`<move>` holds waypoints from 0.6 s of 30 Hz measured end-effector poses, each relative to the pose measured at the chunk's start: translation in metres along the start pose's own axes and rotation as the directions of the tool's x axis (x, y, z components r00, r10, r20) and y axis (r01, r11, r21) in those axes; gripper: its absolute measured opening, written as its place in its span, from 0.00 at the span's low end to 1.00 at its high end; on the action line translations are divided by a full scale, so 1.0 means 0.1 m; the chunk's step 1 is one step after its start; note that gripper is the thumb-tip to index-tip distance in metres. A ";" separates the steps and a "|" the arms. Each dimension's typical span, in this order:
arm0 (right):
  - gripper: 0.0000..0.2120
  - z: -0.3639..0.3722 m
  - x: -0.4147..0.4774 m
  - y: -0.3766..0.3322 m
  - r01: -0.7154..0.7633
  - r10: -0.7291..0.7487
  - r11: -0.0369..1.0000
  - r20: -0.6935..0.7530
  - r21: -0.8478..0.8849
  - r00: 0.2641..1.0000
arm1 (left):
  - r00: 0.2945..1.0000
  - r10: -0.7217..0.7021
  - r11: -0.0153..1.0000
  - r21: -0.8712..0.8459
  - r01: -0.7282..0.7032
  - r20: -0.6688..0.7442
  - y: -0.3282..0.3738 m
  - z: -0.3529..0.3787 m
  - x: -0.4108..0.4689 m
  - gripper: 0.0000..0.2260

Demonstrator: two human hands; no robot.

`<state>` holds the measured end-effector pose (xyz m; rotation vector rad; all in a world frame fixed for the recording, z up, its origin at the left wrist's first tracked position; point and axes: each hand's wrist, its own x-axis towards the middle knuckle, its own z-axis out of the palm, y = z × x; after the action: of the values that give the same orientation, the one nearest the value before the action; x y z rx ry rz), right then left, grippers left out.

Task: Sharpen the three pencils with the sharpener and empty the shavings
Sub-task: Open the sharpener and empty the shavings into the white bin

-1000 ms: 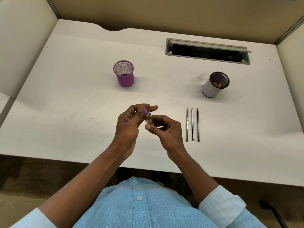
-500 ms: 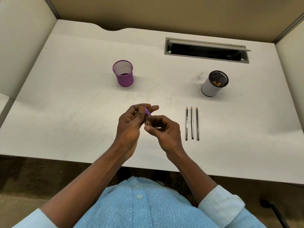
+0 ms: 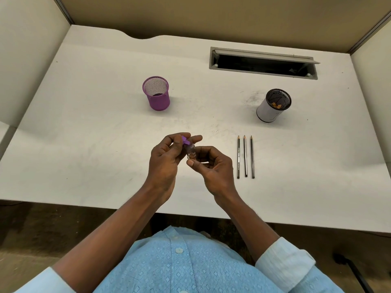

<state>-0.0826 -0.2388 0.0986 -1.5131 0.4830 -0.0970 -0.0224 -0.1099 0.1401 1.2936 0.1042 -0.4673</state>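
Note:
A small sharpener [image 3: 189, 150] with a purple cap and a clear shavings container is held above the white desk [image 3: 95, 144] between both hands. My left hand [image 3: 166, 160] pinches the purple cap end. My right hand [image 3: 212, 168] grips the clear container end. Three dark pencils [image 3: 245, 156] lie side by side on the desk to the right of my hands, tips pointing away from me. A white cup with a black mesh lining [image 3: 273, 105] stands behind the pencils with orange-brown shavings inside.
A purple mesh pencil cup [image 3: 157, 94] stands upright at the back left of centre. A grey cable slot [image 3: 262, 62] is open at the back of the desk. Partition walls close off the left, back and right.
The hands stay in nearly the same place; the fingers have shifted slightly on the sharpener and more of the clear container shows between them.

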 end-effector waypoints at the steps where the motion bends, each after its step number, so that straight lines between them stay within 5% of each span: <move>1: 0.14 -0.01 0.00 0.00 -0.001 0.001 1.000 -0.002 0.003 1.000 | 1.000 -0.009 1.000 -0.011 0.009 -0.006 0.00 0.00 0.00 0.17; 18: 0.14 -0.04 -0.03 0.03 0.019 -0.019 1.000 -0.007 0.015 1.000 | 0.978 -0.160 0.987 -0.049 0.155 -0.136 0.00 0.00 -0.01 0.18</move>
<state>-0.0872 -0.2411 0.0961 -1.5029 0.4720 -0.1207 -0.0229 -0.1093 0.1401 1.2852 0.3341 -0.5070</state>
